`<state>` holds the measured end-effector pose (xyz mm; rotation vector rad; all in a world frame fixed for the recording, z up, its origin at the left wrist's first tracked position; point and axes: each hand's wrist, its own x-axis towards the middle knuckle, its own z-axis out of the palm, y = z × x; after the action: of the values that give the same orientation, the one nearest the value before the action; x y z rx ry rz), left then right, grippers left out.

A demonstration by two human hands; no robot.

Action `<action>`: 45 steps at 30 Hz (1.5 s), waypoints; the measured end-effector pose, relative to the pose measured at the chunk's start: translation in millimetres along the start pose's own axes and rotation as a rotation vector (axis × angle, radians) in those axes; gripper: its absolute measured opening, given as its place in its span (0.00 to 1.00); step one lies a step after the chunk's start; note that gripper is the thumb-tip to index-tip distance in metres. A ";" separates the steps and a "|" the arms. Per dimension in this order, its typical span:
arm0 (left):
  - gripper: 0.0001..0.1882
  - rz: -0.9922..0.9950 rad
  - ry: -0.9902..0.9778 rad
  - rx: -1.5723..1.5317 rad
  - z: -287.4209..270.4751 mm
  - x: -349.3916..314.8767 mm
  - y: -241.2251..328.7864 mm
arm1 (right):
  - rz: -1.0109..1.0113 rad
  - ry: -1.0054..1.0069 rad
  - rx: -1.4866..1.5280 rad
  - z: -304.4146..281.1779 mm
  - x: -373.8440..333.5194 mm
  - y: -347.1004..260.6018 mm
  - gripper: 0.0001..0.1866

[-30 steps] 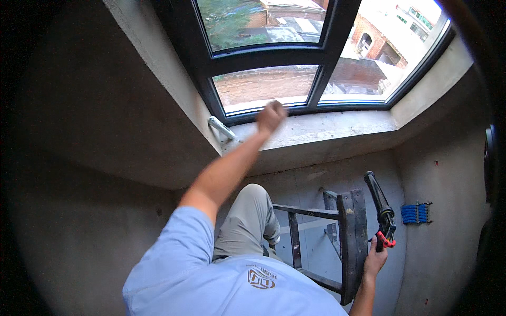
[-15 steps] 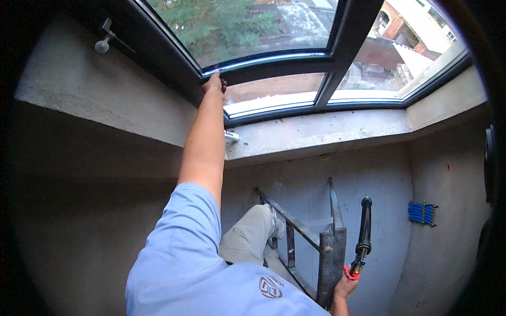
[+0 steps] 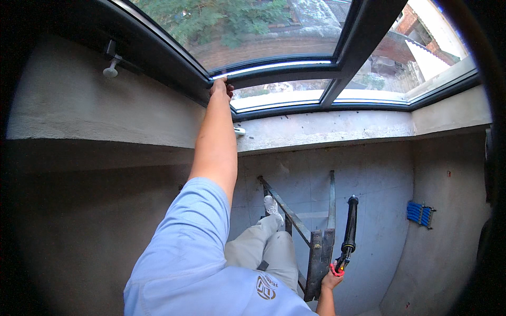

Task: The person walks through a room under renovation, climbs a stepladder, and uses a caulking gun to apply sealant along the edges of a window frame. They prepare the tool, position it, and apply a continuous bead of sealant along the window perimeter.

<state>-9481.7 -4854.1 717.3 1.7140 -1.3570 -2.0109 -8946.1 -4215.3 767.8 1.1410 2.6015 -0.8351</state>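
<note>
My left hand (image 3: 221, 89) reaches up to the lower left corner of the dark window frame (image 3: 279, 75). Its fingers are curled, with one digit pressed against the frame by the glass pane (image 3: 263, 42); nothing shows in its grip. Low on the right, my right hand (image 3: 331, 279) grips the red-handled end of a caulking gun (image 3: 349, 226). The gun's long black barrel points away from me, its pale tip at the far end. Beside that hand stands a metal stepladder (image 3: 316, 258), its worn top close to my body.
Below the window runs a rough pale sill (image 3: 316, 126) with dark crumbs and a small white piece (image 3: 240, 131). A white knob on a bracket (image 3: 110, 68) sticks out at upper left. Blue coiled hose or cable (image 3: 419, 213) is at the right. My shoe (image 3: 272, 205) shows beside the ladder.
The view has shifted slightly, and more of my legs and a shoe show. My left hand remains at the frame corner. The caulking gun and right hand appear a little further left.
</note>
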 end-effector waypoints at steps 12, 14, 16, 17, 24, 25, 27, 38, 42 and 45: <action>0.11 0.054 -0.081 0.086 -7.4 22.0 -9.8 | -0.035 0.096 0.053 -0.2 1.1 1.6 0.23; 0.09 0.032 -0.083 0.122 -6.8 28.6 -9.3 | -0.062 0.096 0.045 2.3 3.4 2.2 0.24; 0.09 0.006 -0.055 0.151 -5.6 33.2 -7.2 | -0.039 0.106 -0.033 4.0 5.0 2.5 0.23; 0.09 0.005 -0.046 0.147 -4.9 34.0 -5.1 | -0.085 0.101 0.001 4.4 6.3 2.7 0.23; 0.21 0.240 -0.149 0.571 -12.2 -28.9 -26.8 | -0.105 0.122 -0.074 -5.1 2.8 5.0 0.19; 0.21 0.300 -0.232 0.703 -18.7 -49.9 -36.3 | -0.089 0.107 -0.076 -6.5 2.8 5.1 0.19; 0.18 0.522 -0.370 0.902 -50.4 -101.1 -64.7 | -0.060 0.079 -0.100 -8.6 5.5 4.9 0.19; 0.15 0.404 -0.785 0.929 -198.6 -316.3 -113.5 | -0.290 -0.087 0.280 -100.5 37.4 -28.8 0.24; 0.22 0.223 -0.845 0.658 -190.7 -345.4 -108.0 | -0.388 -0.208 0.364 -156.2 23.2 -90.2 0.19; 0.30 0.116 -0.919 0.616 -167.6 -376.8 -92.7 | -0.633 -0.230 0.553 -188.7 7.4 -131.4 0.15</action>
<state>-9178.7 -4647.0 926.8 0.7355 -2.4719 -2.5980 -9035.2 -4176.8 976.3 0.2288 2.6103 -1.7678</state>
